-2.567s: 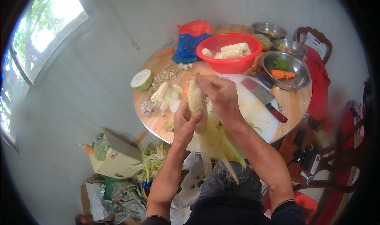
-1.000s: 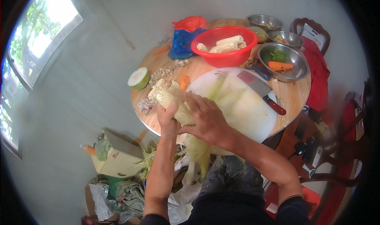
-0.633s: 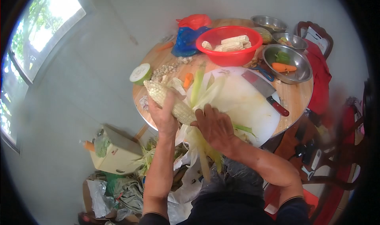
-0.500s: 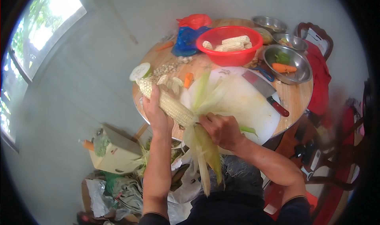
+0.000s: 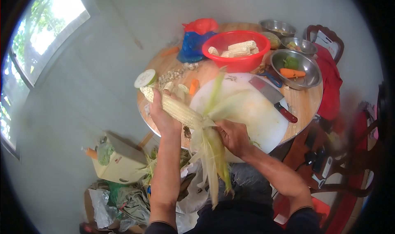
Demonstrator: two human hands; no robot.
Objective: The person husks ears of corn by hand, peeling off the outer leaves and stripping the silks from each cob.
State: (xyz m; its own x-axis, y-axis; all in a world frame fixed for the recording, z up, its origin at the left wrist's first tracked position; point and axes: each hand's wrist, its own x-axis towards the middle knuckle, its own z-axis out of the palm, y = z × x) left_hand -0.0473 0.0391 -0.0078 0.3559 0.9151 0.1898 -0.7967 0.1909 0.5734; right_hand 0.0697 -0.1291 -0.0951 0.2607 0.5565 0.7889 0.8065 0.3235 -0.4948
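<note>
Table (image 5: 162, 64): round, wooden, in front of the person.
Board (image 5: 259, 110): white, flat on the near part of the table, right of the middle.
Basin (image 5: 236, 66): red, on the far side beyond the board, holding several bare cobs.
Bowl (image 5: 306, 79): steel, far right, with a carrot (image 5: 292, 73) and a green pepper (image 5: 291, 62) inside.
Husk (image 5: 214, 151): peeled back from the corn, some leaves hanging down over the near edge, others fanned out above the board.
Cleaver (image 5: 267, 90): on the right of the board, red handle toward the near right.
Corn (image 5: 181, 111): held over the near left of the table, slanting, tip far left, base near right, kernels bare.
Left hand (image 5: 164, 116): fingers wrapped around the corn near its tip, thumb on the left side.
Right hand (image 5: 235, 137): fingers curled narrow, gripping the husk beside the corn's base; fingertips partly hidden.
Gourd (image 5: 145, 78): cut, pale face up, at the table's left edge.
</note>
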